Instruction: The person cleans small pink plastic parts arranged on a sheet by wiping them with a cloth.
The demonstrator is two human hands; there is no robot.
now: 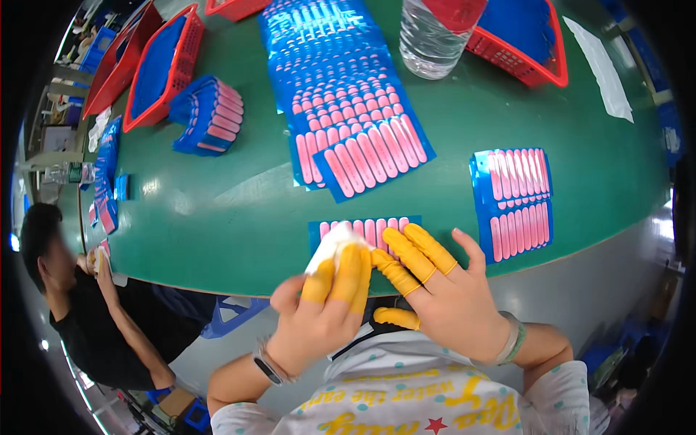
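A blue sheet [315, 232] with a row of long pink rounded strips lies near the table's front edge, partly covered by my hands. My left hand [322, 315], with yellow finger cots on several fingers, is closed on a crumpled white cloth [335, 239] pressed against the left part of the sheet. My right hand [449, 297], also in yellow finger cots, has its fingers stretched out, their tips on the sheet's right part. Its thumb points up and away from the sheet.
Overlapping blue sheets with pink strips [373, 159] spread behind my hands. More such sheets [518, 228] lie at the right, and a curled bundle [225, 116] at the left. Red baskets [190, 54] and a clear water container [428, 47] stand farther back. A person [94, 319] sits at the left.
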